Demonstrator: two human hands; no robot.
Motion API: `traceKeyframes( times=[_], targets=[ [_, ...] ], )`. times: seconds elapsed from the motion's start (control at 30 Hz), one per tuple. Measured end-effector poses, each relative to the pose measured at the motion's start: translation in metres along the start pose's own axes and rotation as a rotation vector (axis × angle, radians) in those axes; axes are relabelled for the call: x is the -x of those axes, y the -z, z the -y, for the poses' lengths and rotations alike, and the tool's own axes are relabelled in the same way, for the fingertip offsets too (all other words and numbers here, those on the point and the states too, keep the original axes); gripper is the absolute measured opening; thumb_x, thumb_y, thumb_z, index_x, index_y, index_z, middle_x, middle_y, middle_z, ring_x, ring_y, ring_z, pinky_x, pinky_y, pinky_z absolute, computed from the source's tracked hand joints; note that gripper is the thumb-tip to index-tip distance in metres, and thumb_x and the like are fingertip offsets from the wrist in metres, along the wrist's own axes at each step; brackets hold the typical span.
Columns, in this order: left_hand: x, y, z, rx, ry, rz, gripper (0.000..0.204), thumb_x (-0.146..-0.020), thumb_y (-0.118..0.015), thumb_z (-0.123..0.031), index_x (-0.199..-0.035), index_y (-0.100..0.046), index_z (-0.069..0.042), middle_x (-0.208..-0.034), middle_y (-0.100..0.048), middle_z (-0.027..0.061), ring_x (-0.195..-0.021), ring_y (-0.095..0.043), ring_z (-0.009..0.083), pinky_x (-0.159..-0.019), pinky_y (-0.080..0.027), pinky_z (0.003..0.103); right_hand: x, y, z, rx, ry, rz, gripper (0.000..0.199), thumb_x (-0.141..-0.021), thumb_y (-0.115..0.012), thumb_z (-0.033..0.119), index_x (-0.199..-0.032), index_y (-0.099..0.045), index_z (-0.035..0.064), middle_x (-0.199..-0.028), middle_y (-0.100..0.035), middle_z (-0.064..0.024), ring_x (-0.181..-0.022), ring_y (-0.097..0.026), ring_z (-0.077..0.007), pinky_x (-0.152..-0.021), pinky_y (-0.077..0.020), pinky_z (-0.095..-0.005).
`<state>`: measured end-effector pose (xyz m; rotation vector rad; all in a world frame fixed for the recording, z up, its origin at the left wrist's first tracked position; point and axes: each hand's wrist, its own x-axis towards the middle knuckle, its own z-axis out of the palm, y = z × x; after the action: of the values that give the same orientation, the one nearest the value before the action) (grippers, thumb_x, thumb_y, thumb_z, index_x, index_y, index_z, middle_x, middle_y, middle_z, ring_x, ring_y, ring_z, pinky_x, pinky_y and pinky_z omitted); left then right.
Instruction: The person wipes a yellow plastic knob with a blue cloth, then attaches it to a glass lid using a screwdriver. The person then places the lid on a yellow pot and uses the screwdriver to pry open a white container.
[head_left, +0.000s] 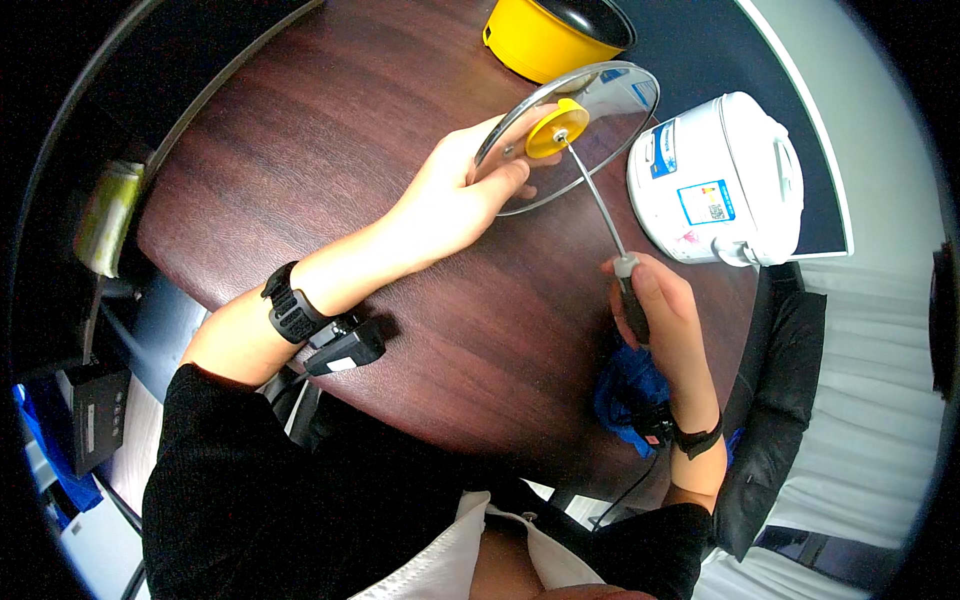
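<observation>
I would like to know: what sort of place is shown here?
Probably an indoor room used for handwork, perhaps in an office or a home: a dark wood-grain table, a pale curtain at the right and a screwdriver in the right hand suggest this.

Top (pixel 370 510): black; left sleeve (pixel 225 460) at eight o'clock, right sleeve (pixel 655 550) at five, both ending well short of the wrists. Collar (pixel 462 535): off-white, open, six o'clock. Left wristband (pixel 297 314): black, broad, segmented, nine o'clock. Right wristband (pixel 697 446): black, narrower, four o'clock. Left fingers (pixel 508 180) and right fingers (pixel 652 290): bare.
</observation>
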<state>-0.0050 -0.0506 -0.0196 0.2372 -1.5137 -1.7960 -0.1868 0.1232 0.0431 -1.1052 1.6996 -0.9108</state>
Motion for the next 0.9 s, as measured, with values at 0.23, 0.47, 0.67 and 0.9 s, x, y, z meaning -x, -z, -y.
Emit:
traceKeyframes(
  times=[0.23, 0.47, 0.67, 0.9],
  targets=[
    [0.0005, 0.0016, -0.0019, -0.047, 0.005, 0.041, 0.051, -0.094, -0.041, 0.003, -0.145, -0.033, -0.002, -0.141, -0.046, 0.0116, -0.126, -0.049, 0.0240, -0.098, -0.048, 0.036, -0.0019, -0.0009, 0.0017, 0.002, -0.003, -0.011, 0.031, -0.103, -0.040, 0.027, -0.108, -0.060, 0.0031, -0.067, -0.051, 0.0001, -0.048, -0.044, -0.0058, -0.040, -0.0311, -0.0199],
    [0.0010, 0.0007, -0.0032, -0.025, -0.004, 0.016, 0.052, -0.094, -0.041, 0.003, -0.145, -0.033, -0.002, -0.140, -0.046, 0.0123, -0.125, -0.050, 0.0244, -0.096, -0.050, 0.036, -0.0006, -0.0004, 0.0005, 0.003, 0.011, 0.000, 0.033, -0.103, -0.040, 0.029, -0.107, -0.060, 0.0033, -0.065, -0.051, 0.0001, -0.047, -0.044, -0.0059, -0.040, -0.0309, -0.0198],
    [0.0001, 0.0018, 0.0007, -0.005, -0.007, 0.030, 0.052, -0.094, -0.041, 0.003, -0.145, -0.033, -0.002, -0.141, -0.045, 0.0128, -0.125, -0.050, 0.0248, -0.096, -0.050, 0.037, -0.0009, -0.0001, -0.0013, -0.009, 0.006, -0.005, 0.034, -0.103, -0.041, 0.031, -0.107, -0.061, 0.0038, -0.065, -0.051, 0.0002, -0.047, -0.044, -0.0057, -0.040, -0.0311, -0.0198],
    [0.0013, 0.0014, -0.0007, 0.007, 0.018, 0.032, 0.053, -0.094, -0.041, 0.003, -0.145, -0.032, -0.002, -0.141, -0.045, 0.0125, -0.126, -0.049, 0.0249, -0.098, -0.049, 0.037, 0.0014, -0.0013, 0.0051, 0.085, -0.019, -0.064, 0.031, -0.102, -0.044, 0.029, -0.105, -0.062, 0.0044, -0.063, -0.052, 0.0009, -0.049, -0.046, -0.0060, -0.043, -0.0330, -0.0203]
  ],
)
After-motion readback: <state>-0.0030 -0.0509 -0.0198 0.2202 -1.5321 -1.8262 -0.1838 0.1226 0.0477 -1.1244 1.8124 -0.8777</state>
